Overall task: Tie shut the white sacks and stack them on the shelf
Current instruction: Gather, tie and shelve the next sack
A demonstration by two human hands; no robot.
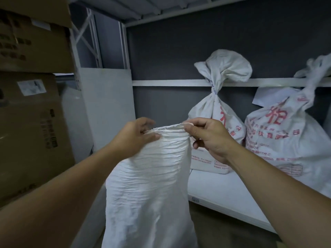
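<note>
My left hand (136,135) has its fingers (152,137) curled over the top rim of the white sack (150,185), thumb pressed on the near face, pinching the left end of its mouth. My right hand (209,138) pinches the right end of the same rim between thumb and forefinger, with the other fingers loosely curled below it. Between the two grips the mouth is pulled flat and is not yet tied. The sack hangs upright in front of me, wrinkled, just before the left end of the shelf (215,190); its bottom runs out of view. On the shelf behind it stand two tied sacks side by side with red print: the nearer one (215,122) bound at the neck, the far right one (286,133) with a twisted neck. A white panel (105,104) leans at the shelf's left end, and cardboard boxes (30,122) are stacked further left
</note>
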